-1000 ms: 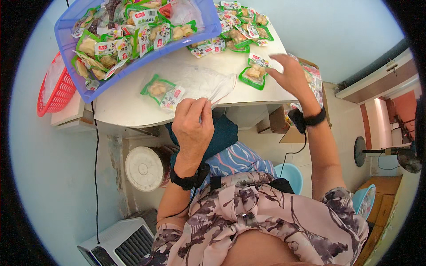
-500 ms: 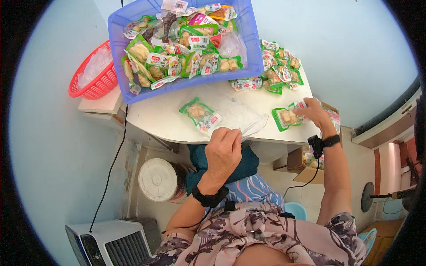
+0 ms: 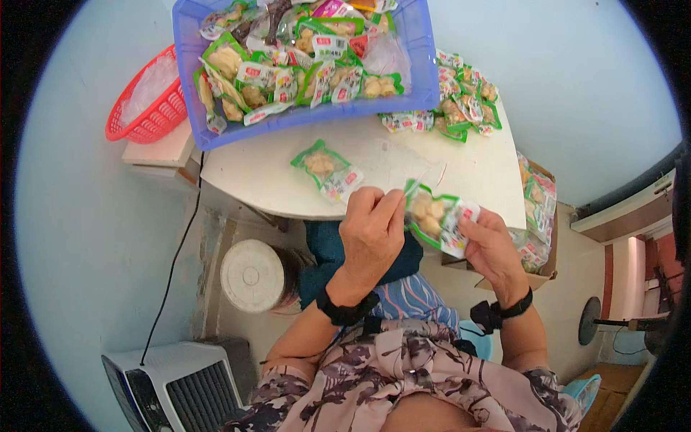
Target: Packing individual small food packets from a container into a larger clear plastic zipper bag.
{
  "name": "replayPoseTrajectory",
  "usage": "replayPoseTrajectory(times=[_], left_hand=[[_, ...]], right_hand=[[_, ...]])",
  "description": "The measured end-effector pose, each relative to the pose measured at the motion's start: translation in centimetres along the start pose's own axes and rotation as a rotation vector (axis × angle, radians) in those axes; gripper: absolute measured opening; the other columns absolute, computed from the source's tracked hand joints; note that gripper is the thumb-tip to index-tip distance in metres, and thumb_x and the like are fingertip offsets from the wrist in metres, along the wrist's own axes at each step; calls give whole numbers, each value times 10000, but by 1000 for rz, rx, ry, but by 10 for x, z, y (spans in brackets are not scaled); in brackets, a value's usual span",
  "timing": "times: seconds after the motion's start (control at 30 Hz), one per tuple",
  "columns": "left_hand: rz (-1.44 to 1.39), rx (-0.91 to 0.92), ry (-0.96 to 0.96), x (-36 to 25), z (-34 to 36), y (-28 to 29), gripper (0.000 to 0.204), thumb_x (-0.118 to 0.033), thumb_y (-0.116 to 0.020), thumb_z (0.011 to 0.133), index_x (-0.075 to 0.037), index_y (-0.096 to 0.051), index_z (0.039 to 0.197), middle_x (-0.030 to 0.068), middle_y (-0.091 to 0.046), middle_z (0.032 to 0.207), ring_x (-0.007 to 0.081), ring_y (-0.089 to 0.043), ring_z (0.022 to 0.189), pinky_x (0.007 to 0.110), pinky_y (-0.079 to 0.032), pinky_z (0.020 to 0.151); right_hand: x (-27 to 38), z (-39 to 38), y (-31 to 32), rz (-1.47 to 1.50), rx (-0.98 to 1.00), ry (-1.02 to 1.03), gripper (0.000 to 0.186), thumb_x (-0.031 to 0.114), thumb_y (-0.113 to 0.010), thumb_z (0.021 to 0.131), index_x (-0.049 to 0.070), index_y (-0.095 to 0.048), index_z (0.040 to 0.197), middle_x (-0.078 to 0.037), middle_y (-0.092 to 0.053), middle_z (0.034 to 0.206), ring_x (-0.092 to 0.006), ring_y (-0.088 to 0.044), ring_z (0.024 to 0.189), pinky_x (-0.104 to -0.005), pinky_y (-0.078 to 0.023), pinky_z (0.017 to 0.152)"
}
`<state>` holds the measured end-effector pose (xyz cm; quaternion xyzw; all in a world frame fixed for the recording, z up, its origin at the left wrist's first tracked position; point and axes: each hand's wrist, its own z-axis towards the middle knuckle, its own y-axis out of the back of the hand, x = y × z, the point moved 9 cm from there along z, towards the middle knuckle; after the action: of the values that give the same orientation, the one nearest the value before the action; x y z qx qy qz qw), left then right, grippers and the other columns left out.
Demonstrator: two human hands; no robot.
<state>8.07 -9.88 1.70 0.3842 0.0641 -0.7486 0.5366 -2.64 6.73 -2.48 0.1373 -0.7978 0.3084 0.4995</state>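
Note:
My left hand (image 3: 371, 234) is pinched on the edge of a clear plastic bag (image 3: 396, 158) that lies over the front of the white table (image 3: 259, 180). My right hand (image 3: 495, 248) grips a vacuum-sealed snack packet (image 3: 430, 214) by its printed end. Pale chunks show through its clear, green-edged part, which is close to my left fingers. Another snack packet (image 3: 322, 164) of the same kind lies at the bag's left; I cannot tell whether it is inside the bag or under it.
A blue crate (image 3: 288, 121) full of mixed packets stands at the back of the table. Several packets (image 3: 468, 101) are piled to its right. A red basket (image 3: 158, 115) with clear bags stands at left. Below are a lidded bucket (image 3: 252, 276) and a cardboard box (image 3: 548, 252) of packets.
My right hand has lifted the packet off the table's right side and carried it left, close to my left hand. The left hand keeps its pinch on the bag. The view has shifted slightly.

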Motion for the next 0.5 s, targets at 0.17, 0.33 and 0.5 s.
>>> replayPoseTrajectory(times=[0.17,0.33,0.5], left_hand=[[127,-35,-93,-9,2,12,154,-22,-721,780,-43,-691,929,102,-537,766,269,-547,658,359,-450,556],[62,-2,-55,-7,1,12,169,-32,-728,776,-50,-698,941,92,-543,747,265,-549,653,356,-456,559],[50,48,-59,-10,-5,4,185,-31,-730,770,-44,-695,951,89,-549,738,263,-561,675,356,-462,577]], right_hand=[[-6,24,-31,108,124,44,293,13,-492,963,-77,-492,1242,-160,-617,1206,-212,-623,1081,-350,-501,960],[-19,44,-35,119,199,60,330,11,-516,951,-67,-482,1269,-152,-601,1238,-216,-619,1090,-350,-507,948],[-21,60,-68,187,197,52,343,8,-519,943,-37,-488,1282,-138,-587,1251,-212,-609,1092,-349,-513,920]])
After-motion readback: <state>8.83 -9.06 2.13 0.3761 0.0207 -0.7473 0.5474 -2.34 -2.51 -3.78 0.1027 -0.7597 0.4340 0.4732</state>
